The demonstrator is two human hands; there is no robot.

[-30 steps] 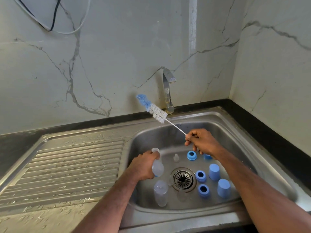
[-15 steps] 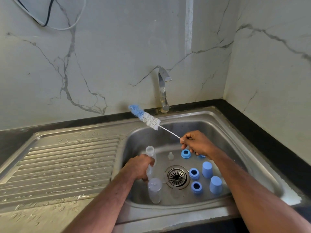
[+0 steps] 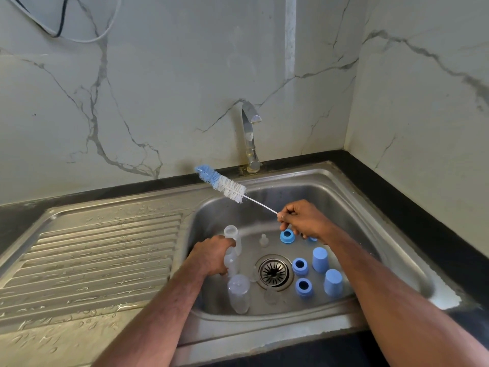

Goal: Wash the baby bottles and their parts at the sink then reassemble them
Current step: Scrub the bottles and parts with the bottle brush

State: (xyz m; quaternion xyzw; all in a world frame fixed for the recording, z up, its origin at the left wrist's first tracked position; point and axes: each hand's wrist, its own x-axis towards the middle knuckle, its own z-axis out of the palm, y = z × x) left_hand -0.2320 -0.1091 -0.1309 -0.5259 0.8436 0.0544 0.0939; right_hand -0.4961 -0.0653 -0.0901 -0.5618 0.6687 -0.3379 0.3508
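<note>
The left hand (image 3: pixel 211 256) covered the middle of the clear bottle (image 3: pixel 232 243), so only its neck and base showed. The right hand (image 3: pixel 304 221) hid the brush (image 3: pixel 221 184) handle's end and most of a blue ring (image 3: pixel 313 238) behind it. Both arms ran off the bottom edge. The cables (image 3: pixel 57 30) were cut off at the top. The small clear parts (image 3: pixel 270 296) near the drain (image 3: pixel 274 272) were too faint to tell apart.

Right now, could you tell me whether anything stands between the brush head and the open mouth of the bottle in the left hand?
Nothing visible does. The brush head hangs in open air above and behind the bottle, whose mouth is uncovered above the left hand. The right hand pinches the wire handle off to the side.
</note>
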